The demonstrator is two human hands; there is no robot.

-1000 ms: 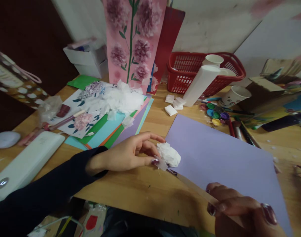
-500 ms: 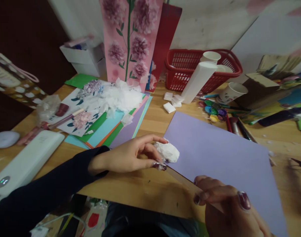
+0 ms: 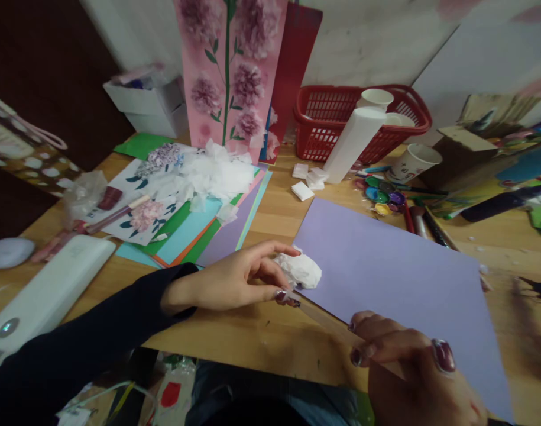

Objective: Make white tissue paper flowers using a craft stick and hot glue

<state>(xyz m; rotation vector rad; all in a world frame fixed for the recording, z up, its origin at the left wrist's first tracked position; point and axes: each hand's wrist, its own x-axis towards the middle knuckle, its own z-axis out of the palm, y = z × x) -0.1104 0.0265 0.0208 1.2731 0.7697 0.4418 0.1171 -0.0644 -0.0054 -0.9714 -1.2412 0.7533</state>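
Observation:
A thin translucent strip that looks like clear tape (image 3: 326, 318) stretches between my two hands above the front edge of a purple sheet of paper (image 3: 398, 260). My left hand (image 3: 239, 277) pinches one end at the thumb tip. Its index finger lies over a crumpled white tissue wad (image 3: 304, 271), which rests at the sheet's left edge. At the lower right, my right hand (image 3: 412, 361) is closed, its fingertips pinching the strip's other end.
Coloured papers (image 3: 228, 236) and a heap of white tissue (image 3: 214, 177) lie left. Behind stand a red basket (image 3: 312, 139), a white roll (image 3: 352, 145) and a paper cup (image 3: 414, 163). Paint pots (image 3: 383, 195) and brushes (image 3: 436, 228) sit right; a white device (image 3: 52, 290) lies near left.
The view has shifted slightly. Both hands keep nearly the same pose, with the strip still held between them.

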